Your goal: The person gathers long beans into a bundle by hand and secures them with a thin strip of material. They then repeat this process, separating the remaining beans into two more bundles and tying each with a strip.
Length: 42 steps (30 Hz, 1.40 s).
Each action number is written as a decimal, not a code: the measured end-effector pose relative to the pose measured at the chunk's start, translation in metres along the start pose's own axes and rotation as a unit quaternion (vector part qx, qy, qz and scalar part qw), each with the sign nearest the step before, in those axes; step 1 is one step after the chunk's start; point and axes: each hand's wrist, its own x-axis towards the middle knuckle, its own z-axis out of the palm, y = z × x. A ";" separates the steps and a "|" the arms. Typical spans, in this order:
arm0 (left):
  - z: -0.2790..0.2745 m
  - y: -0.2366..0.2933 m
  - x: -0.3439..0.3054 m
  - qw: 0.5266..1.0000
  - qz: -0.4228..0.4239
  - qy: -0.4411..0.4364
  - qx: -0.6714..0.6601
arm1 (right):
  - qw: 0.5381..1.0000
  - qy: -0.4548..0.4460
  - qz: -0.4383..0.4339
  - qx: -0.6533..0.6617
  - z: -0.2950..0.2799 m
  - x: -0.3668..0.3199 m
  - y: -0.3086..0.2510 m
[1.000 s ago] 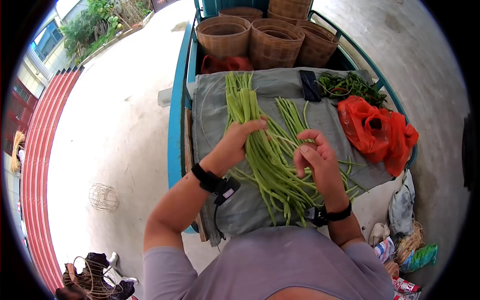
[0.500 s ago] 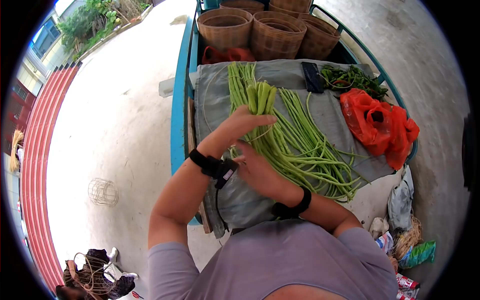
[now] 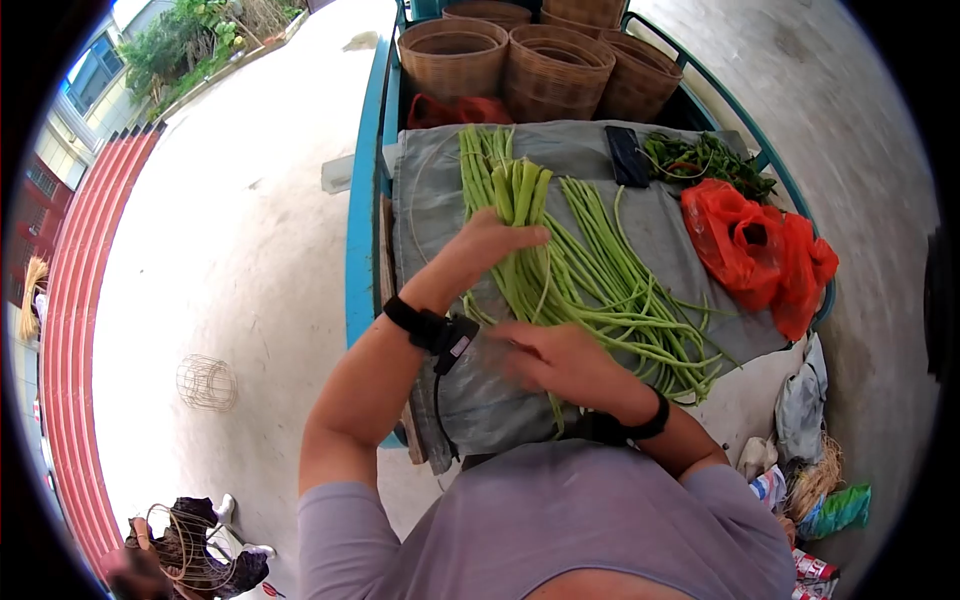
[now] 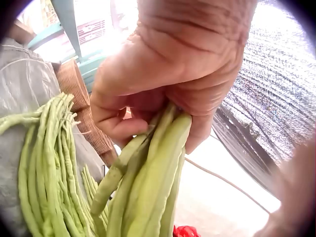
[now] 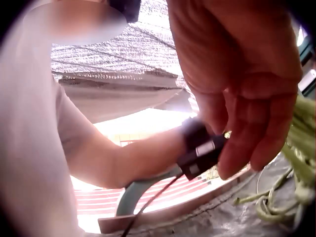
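In the head view my left hand (image 3: 492, 240) grips a bundle of long green beans (image 3: 522, 190), its thumb across the top. The left wrist view shows its fingers (image 4: 131, 126) curled round the thick pods (image 4: 158, 173). A thin strand (image 4: 227, 182) runs from that bundle to my blurred right hand (image 4: 291, 197), which pinches it; the exact fingertip contact is hidden. The right hand (image 3: 575, 370) is below the left, near the cloth. A second bunch (image 3: 475, 165) lies behind the held bundle, and loose beans (image 3: 620, 250) spread to its right.
Grey cloth (image 3: 440, 400) covers the cart bed inside a blue rail (image 3: 365, 220). Wicker baskets (image 3: 455, 70) stand behind. A phone (image 3: 627, 156), green peppers (image 3: 705, 160) and a red bag (image 3: 740, 230) lie right. At the lower left, a person (image 3: 190, 545) is beside wire hoops.
The right hand has swept from the right side of the bundle across to the left wrist, then down and slightly right. The left hand has kept its grip, and the bundle's lower ends have swung right.
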 end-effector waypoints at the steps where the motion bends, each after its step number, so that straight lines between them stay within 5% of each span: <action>1: -0.001 -0.001 0.001 1.000 0.008 -0.003 0.011 | 0.998 -0.001 0.023 0.066 -0.011 -0.011 -0.001; 5: 0.005 0.003 -0.001 0.999 0.023 -0.003 0.023 | 0.953 0.262 0.012 0.150 -0.076 -0.014 0.011; 7: 0.010 0.009 -0.004 0.999 0.032 -0.011 0.007 | 0.884 0.286 -0.062 0.365 -0.102 0.001 0.018; 9: 0.012 0.010 -0.005 0.999 0.041 -0.023 0.022 | 0.876 0.298 -0.025 0.378 -0.121 0.029 0.038; 10: 0.011 0.011 -0.004 0.998 0.047 -0.028 0.031 | 0.872 0.303 -0.008 0.384 -0.125 0.041 0.046; 13: 0.010 0.008 -0.004 0.997 0.050 -0.066 -0.007 | 0.905 0.105 0.085 0.403 -0.118 0.069 0.055; 16: 0.017 0.024 -0.016 0.987 0.080 -0.116 -0.079 | 0.910 0.016 0.029 0.413 -0.108 0.088 0.061; 19: 0.018 0.018 -0.012 0.991 0.090 -0.080 -0.061 | 0.898 0.007 0.004 0.441 -0.101 0.096 0.065; 21: 0.014 0.011 -0.007 0.992 0.100 -0.057 -0.056 | 0.874 0.101 0.003 0.474 -0.098 0.092 0.067; 26: 0.015 0.006 -0.005 0.987 0.105 -0.022 -0.122 | 0.712 0.273 -0.061 0.644 -0.136 0.068 0.103; 29: 0.016 -0.001 -0.001 0.977 0.086 -0.041 -0.189 | 0.589 0.243 -0.104 0.764 -0.160 0.045 0.121; 33: 0.016 -0.005 0.003 0.977 0.072 -0.046 -0.197 | 0.635 0.186 -0.118 0.740 -0.132 0.030 0.087; 36: 0.020 0.000 0.000 0.976 0.055 -0.035 -0.207 | 0.713 0.153 -0.114 0.675 -0.091 0.033 0.064; 39: 0.017 -0.002 0.002 0.977 0.045 -0.044 -0.202 | 0.812 0.215 -0.155 0.521 -0.073 0.041 0.050; 42: 0.014 -0.004 0.002 0.982 0.044 -0.032 -0.182 | 0.762 0.209 -0.213 0.575 -0.080 0.044 0.038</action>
